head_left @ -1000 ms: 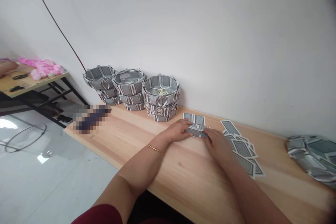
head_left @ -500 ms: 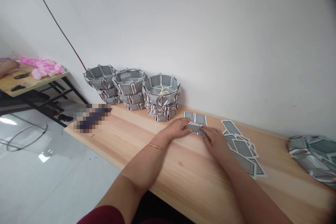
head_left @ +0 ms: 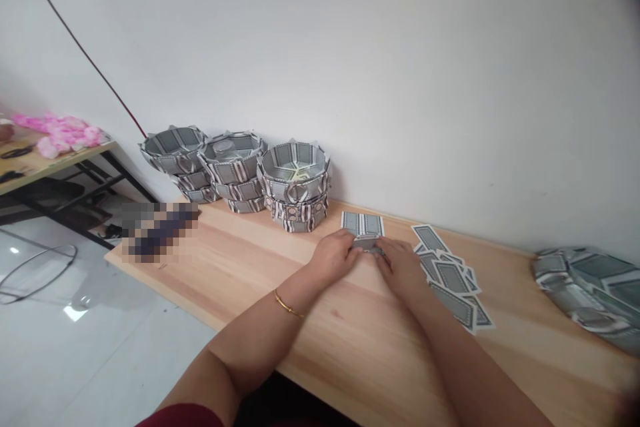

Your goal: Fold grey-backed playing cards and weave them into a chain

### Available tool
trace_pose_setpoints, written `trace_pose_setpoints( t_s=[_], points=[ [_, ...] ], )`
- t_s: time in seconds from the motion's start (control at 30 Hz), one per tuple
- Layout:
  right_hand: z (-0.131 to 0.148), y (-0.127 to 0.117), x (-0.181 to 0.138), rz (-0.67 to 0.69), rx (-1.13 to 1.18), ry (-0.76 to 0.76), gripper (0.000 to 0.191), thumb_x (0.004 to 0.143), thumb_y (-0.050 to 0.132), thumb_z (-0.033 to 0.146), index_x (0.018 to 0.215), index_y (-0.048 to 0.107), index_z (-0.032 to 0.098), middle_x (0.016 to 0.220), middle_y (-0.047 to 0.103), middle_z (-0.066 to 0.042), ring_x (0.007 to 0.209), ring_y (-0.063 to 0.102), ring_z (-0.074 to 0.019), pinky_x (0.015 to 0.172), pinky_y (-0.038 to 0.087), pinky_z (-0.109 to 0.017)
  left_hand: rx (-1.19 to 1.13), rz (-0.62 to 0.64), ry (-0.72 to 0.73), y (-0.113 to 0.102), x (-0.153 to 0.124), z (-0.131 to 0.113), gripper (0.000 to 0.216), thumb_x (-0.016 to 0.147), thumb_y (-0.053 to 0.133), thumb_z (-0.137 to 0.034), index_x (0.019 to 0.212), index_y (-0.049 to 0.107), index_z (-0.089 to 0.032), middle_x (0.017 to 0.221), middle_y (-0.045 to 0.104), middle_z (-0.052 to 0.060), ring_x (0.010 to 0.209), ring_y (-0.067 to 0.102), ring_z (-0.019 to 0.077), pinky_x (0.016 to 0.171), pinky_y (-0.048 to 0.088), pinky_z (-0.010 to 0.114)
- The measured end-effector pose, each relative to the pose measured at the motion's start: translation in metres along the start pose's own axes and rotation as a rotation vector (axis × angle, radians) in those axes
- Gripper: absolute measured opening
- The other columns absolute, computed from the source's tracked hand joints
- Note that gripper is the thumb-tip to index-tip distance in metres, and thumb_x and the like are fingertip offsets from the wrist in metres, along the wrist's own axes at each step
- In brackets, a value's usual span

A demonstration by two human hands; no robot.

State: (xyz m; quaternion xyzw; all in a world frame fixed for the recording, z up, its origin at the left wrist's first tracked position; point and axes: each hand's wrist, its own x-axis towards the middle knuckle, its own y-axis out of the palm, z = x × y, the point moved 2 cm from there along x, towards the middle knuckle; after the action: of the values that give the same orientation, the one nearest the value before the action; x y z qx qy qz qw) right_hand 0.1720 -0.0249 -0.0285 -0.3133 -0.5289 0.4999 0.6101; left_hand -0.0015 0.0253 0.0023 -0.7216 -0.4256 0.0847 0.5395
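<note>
Grey-backed playing cards with white borders lie by my hands. Two of these cards (head_left: 363, 223) rest side by side near the wall. Across their near end is another playing card (head_left: 367, 243), which looks bent or folded. My left hand (head_left: 333, 257) grips its left end, with the thumb at the near edge. On its right end my right hand (head_left: 400, 263) presses with fingers and thumb, hiding part of it. To the right of my right hand is a loose pile of cards (head_left: 451, 278).
Bowls woven from cards stand stacked along the wall: a left stack (head_left: 175, 150), a middle stack (head_left: 233, 167) and a right stack (head_left: 295, 183). A larger card bowl (head_left: 565, 290) sits at far right. A dark pixelated object (head_left: 163, 230) lies on the wooden table (head_left: 225, 250). Pink items (head_left: 65, 133) cover another table.
The view has turned slightly right, so everything sits further left. Both hands stay at the crosswise card, which now looks more bent, with the fingers closer along its edge.
</note>
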Motion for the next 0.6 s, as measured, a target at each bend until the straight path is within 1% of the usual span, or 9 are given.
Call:
trace_pose_setpoints(
  t_s=[0.07, 0.13, 0.3, 0.4, 0.47, 0.5, 0.6],
  points=[
    [0.001, -0.001, 0.0, 0.017, -0.02, 0.006, 0.031, 0.086, 0.045, 0.026, 0.111, 0.061, 0.017, 0.119, 0.062, -0.008, 0.104, 0.051, -0.0275, 0.083, 0.041, -0.041, 0.013, 0.044, 0.02, 0.003, -0.002, -0.003, 0.021, 0.085, 0.047, -0.033, 0.08, 0.056, -0.015, 0.083, 0.059, 0.007, 0.078, 0.053, 0.0173, 0.069, 0.041, 0.028],
    [0.003, -0.002, -0.001, 0.028, -0.032, 0.007, 0.032, 0.087, 0.045, 0.029, 0.113, 0.06, 0.018, 0.121, 0.06, -0.007, 0.104, 0.05, -0.0281, 0.081, 0.041, -0.041, 0.031, 0.059, 0.03, 0.004, -0.002, -0.003, 0.02, 0.084, 0.048, -0.032, 0.08, 0.057, -0.015, 0.085, 0.06, 0.007, 0.082, 0.053, 0.0185, 0.072, 0.041, 0.029],
    [0.004, -0.002, -0.002, 0.028, -0.036, -0.013, 0.035, 0.088, 0.043, 0.034, 0.116, 0.058, 0.018, 0.125, 0.058, -0.007, 0.105, 0.049, -0.0292, 0.081, 0.041, -0.043, 0.039, 0.024, 0.026, 0.002, 0.0, 0.001, 0.019, 0.084, 0.049, -0.031, 0.08, 0.057, -0.015, 0.088, 0.061, 0.008, 0.087, 0.052, 0.0206, 0.079, 0.04, 0.032],
    [0.001, 0.001, -0.002, -0.013, -0.014, -0.027, 0.036, 0.087, 0.044, 0.036, 0.116, 0.058, 0.018, 0.125, 0.057, -0.009, 0.107, 0.049, -0.0292, 0.084, 0.041, -0.043, -0.027, 0.015, -0.012, 0.002, 0.0, 0.002, 0.019, 0.083, 0.048, -0.03, 0.079, 0.057, -0.014, 0.084, 0.061, 0.009, 0.084, 0.053, 0.0197, 0.077, 0.041, 0.031],
    [-0.002, 0.003, -0.002, -0.044, 0.017, -0.029, 0.035, 0.086, 0.047, 0.034, 0.114, 0.059, 0.017, 0.123, 0.058, -0.011, 0.107, 0.049, -0.029, 0.085, 0.041, -0.043, -0.158, 0.028, -0.054, 0.003, -0.001, 0.001, 0.019, 0.083, 0.048, -0.03, 0.076, 0.056, -0.014, 0.079, 0.061, 0.008, 0.078, 0.055, 0.0182, 0.072, 0.042, 0.03],
    [-0.003, 0.004, -0.002, -0.054, 0.038, -0.03, 0.033, 0.084, 0.048, 0.032, 0.111, 0.06, 0.016, 0.121, 0.058, -0.012, 0.107, 0.05, -0.0287, 0.086, 0.041, -0.042, -0.267, 0.046, -0.078, 0.005, -0.001, 0.0, 0.019, 0.082, 0.049, -0.03, 0.075, 0.056, -0.014, 0.077, 0.061, 0.007, 0.075, 0.055, 0.0172, 0.07, 0.043, 0.029],
    [-0.005, 0.004, 0.0, -0.073, 0.135, -0.039, 0.028, 0.08, 0.049, 0.022, 0.105, 0.062, 0.017, 0.115, 0.06, -0.012, 0.105, 0.052, -0.0271, 0.087, 0.042, -0.042, -0.724, 0.156, -0.206, 0.014, -0.001, -0.003, 0.018, 0.081, 0.05, -0.03, 0.076, 0.056, -0.014, 0.069, 0.063, 0.004, 0.066, 0.058, 0.0141, 0.066, 0.046, 0.026]
  ],
)
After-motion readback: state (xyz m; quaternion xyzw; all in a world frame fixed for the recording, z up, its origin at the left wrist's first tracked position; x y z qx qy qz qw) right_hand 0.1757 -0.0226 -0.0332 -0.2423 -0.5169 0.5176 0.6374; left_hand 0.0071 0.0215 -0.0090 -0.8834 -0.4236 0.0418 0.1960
